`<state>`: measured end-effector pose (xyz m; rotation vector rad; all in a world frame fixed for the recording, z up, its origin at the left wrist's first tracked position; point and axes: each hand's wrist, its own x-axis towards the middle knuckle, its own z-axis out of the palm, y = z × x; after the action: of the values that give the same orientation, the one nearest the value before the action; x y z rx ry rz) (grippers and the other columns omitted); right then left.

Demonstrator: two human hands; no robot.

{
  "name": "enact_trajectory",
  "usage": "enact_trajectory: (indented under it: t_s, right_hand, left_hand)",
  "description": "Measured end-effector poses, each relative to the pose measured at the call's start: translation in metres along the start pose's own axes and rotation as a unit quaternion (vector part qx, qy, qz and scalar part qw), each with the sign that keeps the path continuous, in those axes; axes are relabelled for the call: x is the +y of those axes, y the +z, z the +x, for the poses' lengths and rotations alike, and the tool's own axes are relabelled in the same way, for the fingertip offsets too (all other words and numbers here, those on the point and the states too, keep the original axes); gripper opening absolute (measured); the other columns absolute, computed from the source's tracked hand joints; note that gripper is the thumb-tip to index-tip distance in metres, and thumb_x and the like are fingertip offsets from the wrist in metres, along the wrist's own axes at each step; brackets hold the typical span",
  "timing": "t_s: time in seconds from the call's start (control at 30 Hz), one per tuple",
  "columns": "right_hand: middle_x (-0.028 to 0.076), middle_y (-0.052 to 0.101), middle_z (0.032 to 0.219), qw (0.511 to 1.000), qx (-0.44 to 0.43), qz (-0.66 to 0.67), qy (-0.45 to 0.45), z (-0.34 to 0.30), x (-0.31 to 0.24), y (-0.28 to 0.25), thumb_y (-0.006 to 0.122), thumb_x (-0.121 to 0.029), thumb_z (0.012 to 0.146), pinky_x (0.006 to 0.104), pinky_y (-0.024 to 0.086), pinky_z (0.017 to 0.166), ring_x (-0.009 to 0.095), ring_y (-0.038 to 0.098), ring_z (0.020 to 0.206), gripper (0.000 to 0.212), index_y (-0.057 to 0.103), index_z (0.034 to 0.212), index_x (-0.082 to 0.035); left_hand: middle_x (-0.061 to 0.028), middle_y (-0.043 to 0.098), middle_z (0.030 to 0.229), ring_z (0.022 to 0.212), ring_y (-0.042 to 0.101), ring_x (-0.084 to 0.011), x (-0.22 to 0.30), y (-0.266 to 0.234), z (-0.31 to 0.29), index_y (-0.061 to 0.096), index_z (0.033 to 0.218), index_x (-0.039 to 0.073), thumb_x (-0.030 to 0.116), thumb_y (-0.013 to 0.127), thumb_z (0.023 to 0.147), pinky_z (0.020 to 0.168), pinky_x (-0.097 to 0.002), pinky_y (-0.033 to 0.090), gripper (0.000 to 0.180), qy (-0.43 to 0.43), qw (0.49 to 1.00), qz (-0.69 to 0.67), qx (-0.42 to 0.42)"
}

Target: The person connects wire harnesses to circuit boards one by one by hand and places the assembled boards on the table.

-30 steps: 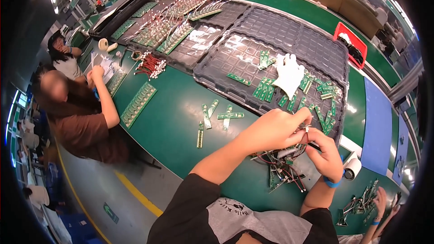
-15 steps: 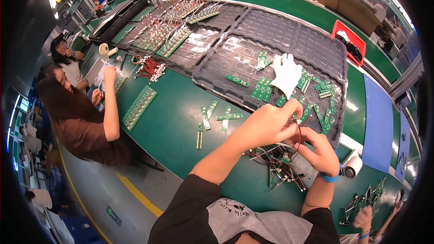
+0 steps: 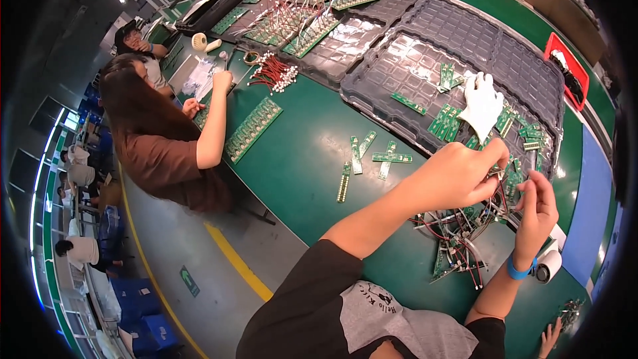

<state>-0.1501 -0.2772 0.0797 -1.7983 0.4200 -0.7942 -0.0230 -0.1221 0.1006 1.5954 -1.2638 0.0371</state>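
Observation:
My left hand [image 3: 475, 171] is closed in a pinch over the near edge of the black tray [image 3: 372, 103]. Its fingers hold a small circuit board with a red wire, mostly hidden. To its right, my right hand [image 3: 537, 213] is raised, thumb and fingertips together; what they hold, if anything, is too small to make out. Below both hands lies a tangled pile of wired circuit boards [image 3: 458, 242]. A white glove [image 3: 482, 106] rests in the tray among loose green circuit boards [image 3: 444, 123]. Several narrow boards [image 3: 392, 157] lie on the green table [image 3: 306, 159].
A panel of joined boards [image 3: 254, 129] and a bundle of red wires [image 3: 272, 72] lie toward the left. A co-worker [image 3: 156, 139] sits there. Wired boards [image 3: 312, 33] fill another tray. A red bin [image 3: 568, 70] and a white cylinder [image 3: 548, 266] stand at the right.
My hands have drawn apart; the right has lifted away from the left and the wire. The view has shifted, so the table scene sits further right.

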Motion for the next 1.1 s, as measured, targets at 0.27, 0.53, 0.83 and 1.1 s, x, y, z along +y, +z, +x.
enact_trajectory:
  t_s: [0.27, 0.53, 0.83, 1.1]
  right_hand:
    - [0.004, 0.057, 0.079, 0.988, 0.108, -0.086, -0.076, 0.006, 0.003, 0.0, 0.049, -0.006, 0.088, 0.0155, 0.033, 0.049, 0.002, 0.041, 0.055, 0.025, 0.05, 0.113, 0.0]
    - [0.005, 0.06, 0.084, 0.987, 0.115, -0.071, -0.087, 0.01, 0.014, -0.01, 0.051, -0.007, 0.088, 0.0152, 0.033, 0.05, 0.002, 0.044, 0.059, 0.027, 0.046, 0.113, -0.001]
    - [0.003, 0.06, 0.086, 0.989, 0.109, -0.072, -0.073, 0.011, 0.017, -0.007, 0.052, -0.007, 0.087, 0.0139, 0.031, 0.049, 0.0, 0.044, 0.061, 0.023, 0.051, 0.109, 0.0]
    - [0.005, 0.061, 0.087, 0.985, 0.109, -0.12, -0.057, 0.004, 0.009, -0.014, 0.052, -0.005, 0.087, 0.0136, 0.035, 0.053, 0.003, 0.052, 0.069, 0.021, 0.052, 0.107, 0.001]
  left_hand:
    - [-0.0086, 0.051, 0.048, 0.044, 0.054, -0.0275, -0.003, 0.005, 0.001, 0.048, 0.087, 0.005, 0.011, 0.057, 0.073, 0.043, -0.0368, 0.043, 0.018, 0.016, 0.993, 0.116, -0.021]
    - [-0.0102, 0.052, 0.05, 0.047, 0.055, -0.0292, -0.004, 0.005, 0.001, 0.048, 0.085, 0.005, 0.012, 0.057, 0.073, 0.044, -0.0381, 0.044, 0.016, 0.014, 0.995, 0.097, -0.034]
    - [-0.0115, 0.055, 0.056, 0.051, 0.057, -0.0303, -0.005, 0.003, 0.0, 0.047, 0.084, 0.004, 0.012, 0.058, 0.073, 0.046, -0.0387, 0.044, 0.017, 0.014, 0.994, 0.099, -0.038]
    - [-0.0139, 0.056, 0.06, 0.054, 0.058, -0.0319, -0.004, 0.013, 0.005, 0.048, 0.091, 0.006, 0.011, 0.057, 0.074, 0.047, -0.04, 0.045, 0.02, 0.0, 0.998, 0.053, -0.032]
